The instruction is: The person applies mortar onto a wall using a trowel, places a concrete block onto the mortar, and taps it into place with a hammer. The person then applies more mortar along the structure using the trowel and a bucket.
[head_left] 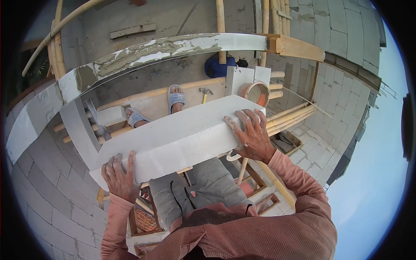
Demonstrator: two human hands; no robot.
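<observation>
A long white lightweight concrete block [182, 134] is held up in front of my body, tilted so its right end sits farther away. My left hand [121, 177] grips its near left end, fingers over the top edge. At the right end my right hand [250, 135] is closed round the block, fingers spread across its top face. Ahead runs the top of a block wall [234, 42], its left and middle stretch smeared with wet grey mortar [143, 51]. Beyond the block's right end stands a bucket [256, 93] with a mortar-stained rim.
My sandalled feet [176, 99] stand on a plank among bamboo poles [199, 83]. A hammer [205, 94] lies beside them. More blocks [240, 78] stand near the bucket, and a toothed metal tool [96, 117] is at left. A blue container [218, 66] sits below the wall. Open drops show between the poles.
</observation>
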